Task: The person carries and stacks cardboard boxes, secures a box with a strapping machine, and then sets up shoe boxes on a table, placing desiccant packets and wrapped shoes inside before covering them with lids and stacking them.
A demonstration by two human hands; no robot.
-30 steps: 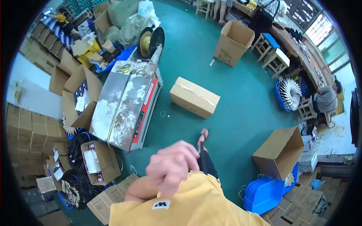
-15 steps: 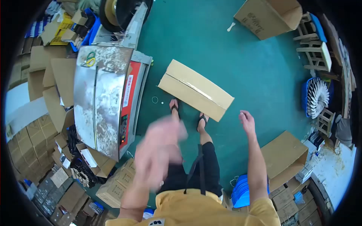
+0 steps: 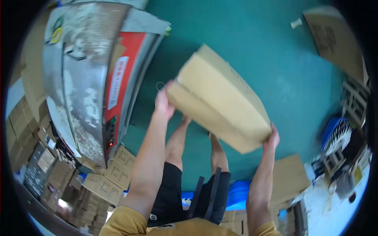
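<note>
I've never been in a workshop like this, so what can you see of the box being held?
The box is long, closed and plain tan, seemingly cardboard, with a seam along its top and blurred print on one side. It slants above the green floor, the left hand and right hand gripping opposite ends.

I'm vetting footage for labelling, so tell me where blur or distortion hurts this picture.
Head view: blur softens the box, its print unreadable, plus left hand and right hand; lens distortion bows the machine; the corners go black.
</note>
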